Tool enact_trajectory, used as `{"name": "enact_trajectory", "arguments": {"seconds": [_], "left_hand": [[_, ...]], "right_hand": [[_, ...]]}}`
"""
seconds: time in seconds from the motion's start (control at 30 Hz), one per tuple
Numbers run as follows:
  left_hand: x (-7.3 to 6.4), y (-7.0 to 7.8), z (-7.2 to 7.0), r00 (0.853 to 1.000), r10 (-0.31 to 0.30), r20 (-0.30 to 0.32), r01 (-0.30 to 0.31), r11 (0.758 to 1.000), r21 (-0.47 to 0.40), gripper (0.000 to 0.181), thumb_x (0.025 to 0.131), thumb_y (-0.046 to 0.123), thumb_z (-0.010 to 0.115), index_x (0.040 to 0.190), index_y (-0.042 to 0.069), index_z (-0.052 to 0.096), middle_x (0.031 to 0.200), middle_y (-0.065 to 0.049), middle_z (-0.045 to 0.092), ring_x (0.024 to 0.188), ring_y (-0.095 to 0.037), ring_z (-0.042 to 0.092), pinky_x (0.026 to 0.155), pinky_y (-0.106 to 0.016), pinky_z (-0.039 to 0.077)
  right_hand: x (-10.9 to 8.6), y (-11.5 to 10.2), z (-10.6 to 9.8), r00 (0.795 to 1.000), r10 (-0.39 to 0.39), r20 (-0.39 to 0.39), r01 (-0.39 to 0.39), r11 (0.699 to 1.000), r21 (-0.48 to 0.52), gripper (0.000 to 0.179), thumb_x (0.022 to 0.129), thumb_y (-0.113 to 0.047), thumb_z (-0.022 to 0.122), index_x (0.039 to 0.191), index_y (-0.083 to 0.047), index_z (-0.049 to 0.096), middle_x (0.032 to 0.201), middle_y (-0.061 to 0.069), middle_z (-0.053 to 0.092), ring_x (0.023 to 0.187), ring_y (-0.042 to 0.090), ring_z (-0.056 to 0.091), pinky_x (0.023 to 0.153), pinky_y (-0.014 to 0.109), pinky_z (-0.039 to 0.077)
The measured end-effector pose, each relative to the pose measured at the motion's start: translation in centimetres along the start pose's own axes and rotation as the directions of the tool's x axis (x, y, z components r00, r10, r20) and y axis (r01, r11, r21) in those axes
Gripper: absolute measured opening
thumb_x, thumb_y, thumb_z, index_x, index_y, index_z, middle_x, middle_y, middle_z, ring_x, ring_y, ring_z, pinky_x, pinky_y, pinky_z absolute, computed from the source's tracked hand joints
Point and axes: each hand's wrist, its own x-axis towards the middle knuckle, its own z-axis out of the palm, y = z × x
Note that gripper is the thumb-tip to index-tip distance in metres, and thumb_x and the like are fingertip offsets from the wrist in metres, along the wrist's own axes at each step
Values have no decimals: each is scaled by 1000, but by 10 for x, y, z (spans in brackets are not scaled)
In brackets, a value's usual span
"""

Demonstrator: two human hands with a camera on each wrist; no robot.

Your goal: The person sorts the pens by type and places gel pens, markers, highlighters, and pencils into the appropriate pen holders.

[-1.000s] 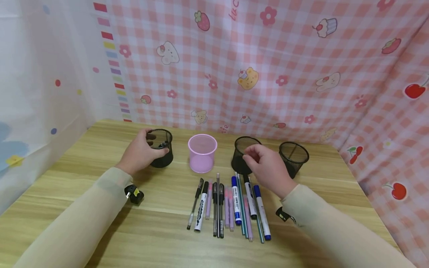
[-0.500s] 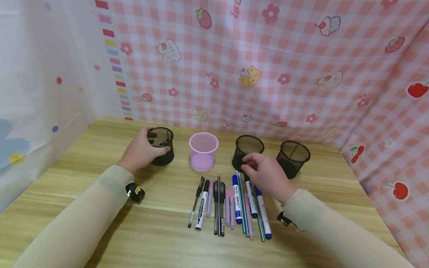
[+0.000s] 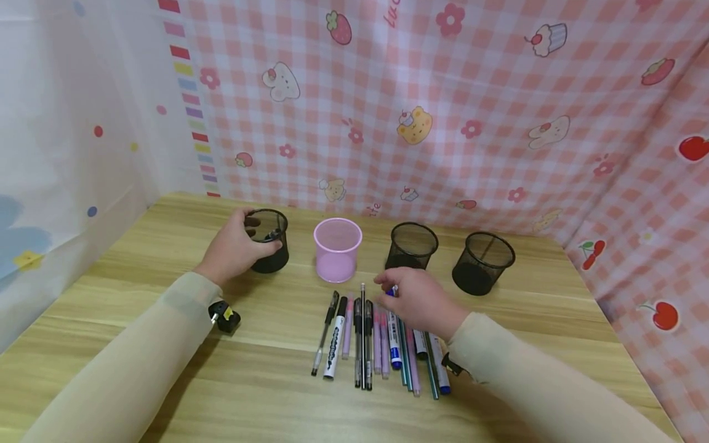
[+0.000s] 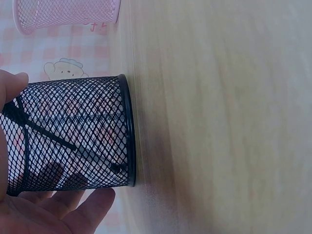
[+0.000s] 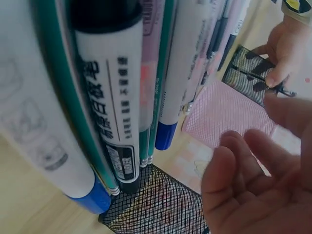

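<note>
My left hand grips the leftmost black mesh pen holder, thumb on the near side and fingers round the far side. Through its mesh in the left wrist view, one black pen leans inside. My right hand hovers over the row of pens with fingers loosely bent and nothing in them. Under it lie whiteboard markers, among them a blue-capped marker, partly hidden by the hand. Just left of its fingertips are a black-and-white striped pencil, black gel pens and pink highlighters.
A pink mesh pen holder stands between the hands, at the back. Two more black mesh holders, a middle one and a right one, stand to its right. A checked curtain hangs behind the wooden table.
My right hand has moved left and slightly nearer, from in front of the black holders to over the middle of the pens. My left hand keeps its grip on the holder.
</note>
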Motion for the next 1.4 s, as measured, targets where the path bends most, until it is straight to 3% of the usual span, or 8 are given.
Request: {"name": "enact_trajectory", "arguments": {"seconds": [0.1,0.2,0.43,0.67,1.07,1.2,1.4], "left_hand": [[0,0,0,1000,1,1,-1,1000,-2,105,89,48,80,162,0,22,158,-22,48,146,-44,47,117,-62,41],[0,1,0,1000,0,3,0,1000,-5,105,89,47,81,162,1,22,158,-22,48,146,-44,47,117,-62,41],[-1,1,-1,1000,2,4,-2,1000,-3,105,89,47,81,162,0,22,158,-23,48,147,-44,46,118,-62,40],[-1,0,0,1000,-2,0,2,1000,1,105,89,47,81,162,0,22,158,-22,49,146,-43,47,118,-62,40],[1,0,0,1000,2,1,-2,1000,-8,108,88,49,81,163,1,21,158,-22,49,146,-43,47,117,-62,42],[1,1,0,1000,1,0,-1,1000,-3,107,88,48,81,163,0,21,158,-22,49,146,-43,47,117,-62,42],[-1,1,0,1000,-4,0,4,1000,-4,107,89,48,80,163,1,20,158,-22,48,146,-43,47,117,-62,41]], "right_hand": [[1,-3,4,997,-15,76,20,998,-55,43,98,-28,77,137,-12,69,132,4,71,114,17,68,102,44,57],[3,-3,8,991,-42,129,57,991,-119,50,95,-31,79,140,-12,67,134,4,69,122,20,63,108,44,53],[8,-2,18,979,-86,186,124,971,-205,61,90,-39,84,139,-6,67,108,1,65,108,19,59,102,40,52],[15,2,25,979,-75,192,122,961,-247,60,88,-43,85,134,-8,70,111,2,64,103,18,57,98,37,52],[21,-1,24,978,-14,210,64,971,-232,62,87,-44,85,136,-8,69,124,7,67,108,20,60,103,40,53],[24,-3,25,975,4,222,39,982,-186,57,88,-38,85,133,-7,69,120,5,69,101,17,59,97,39,55],[26,-5,26,980,6,201,22,990,-139,55,89,-27,83,136,-4,66,128,10,72,103,18,63,98,41,56]]}}
